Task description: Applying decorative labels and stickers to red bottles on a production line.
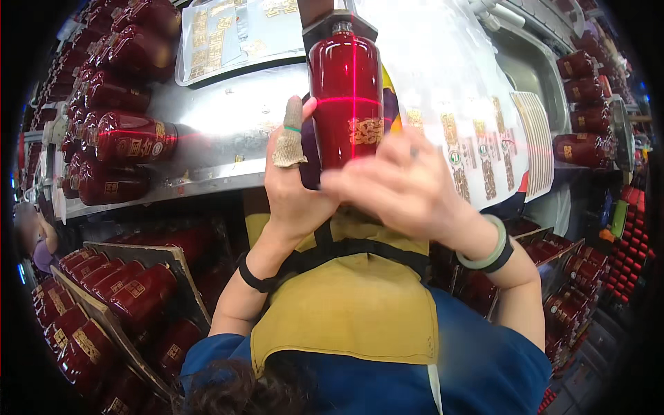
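Note:
A glossy dark red bottle (346,90) lies in front of me, its neck toward a dark angular holder (339,26) at the far end. Red laser lines cross on it, and a gold ornament (366,130) sits on its lower right side. My left hand (296,183) grips the bottle's left side; one digit wears a cloth finger cover (290,142) tied with a green band, and some fingers are hidden behind the glass. Over the bottle's near right end is my right hand (408,183), smeared by motion with its fingers bent; whether they hold anything is unclear.
At right, a white sheet (429,76) carries rows of gold decals (487,166), beside a striped stack (532,138) and a metal sink (519,55). A tray (259,52) of decals stands far left. Red bottles (135,138) crowd the left; crates (138,252) of bottles stand below.

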{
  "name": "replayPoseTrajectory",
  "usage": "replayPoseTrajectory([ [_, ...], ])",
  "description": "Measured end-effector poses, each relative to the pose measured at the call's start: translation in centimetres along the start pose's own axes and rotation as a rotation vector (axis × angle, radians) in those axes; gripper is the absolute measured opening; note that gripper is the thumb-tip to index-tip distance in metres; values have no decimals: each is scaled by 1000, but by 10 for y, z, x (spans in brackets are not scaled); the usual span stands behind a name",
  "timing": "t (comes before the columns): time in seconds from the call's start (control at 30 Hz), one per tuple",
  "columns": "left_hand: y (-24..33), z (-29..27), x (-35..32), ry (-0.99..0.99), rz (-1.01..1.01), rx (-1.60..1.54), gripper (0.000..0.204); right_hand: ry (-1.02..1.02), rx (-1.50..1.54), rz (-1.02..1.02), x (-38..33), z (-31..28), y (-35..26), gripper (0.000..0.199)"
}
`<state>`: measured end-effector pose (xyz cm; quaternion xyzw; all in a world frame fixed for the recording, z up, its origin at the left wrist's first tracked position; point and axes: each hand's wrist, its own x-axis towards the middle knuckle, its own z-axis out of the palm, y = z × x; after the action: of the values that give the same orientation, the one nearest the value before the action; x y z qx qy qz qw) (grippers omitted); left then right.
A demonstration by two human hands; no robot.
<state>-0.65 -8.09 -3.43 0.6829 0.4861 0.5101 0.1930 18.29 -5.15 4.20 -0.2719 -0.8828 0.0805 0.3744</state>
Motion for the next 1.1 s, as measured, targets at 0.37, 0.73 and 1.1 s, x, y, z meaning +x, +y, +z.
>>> replayPoseTrajectory([
  [0.37,-13,-12,-6,-119,-10,-28,107,107,-41,28,5,15,35,29],
  [0.73,-7,-2,-1,-94,-31,34,118,164,-85,92,23,11,60,20],
  [1.1,-31,-14,1,-313,-62,-23,96,266,-23,8,23,18,90,16],
])
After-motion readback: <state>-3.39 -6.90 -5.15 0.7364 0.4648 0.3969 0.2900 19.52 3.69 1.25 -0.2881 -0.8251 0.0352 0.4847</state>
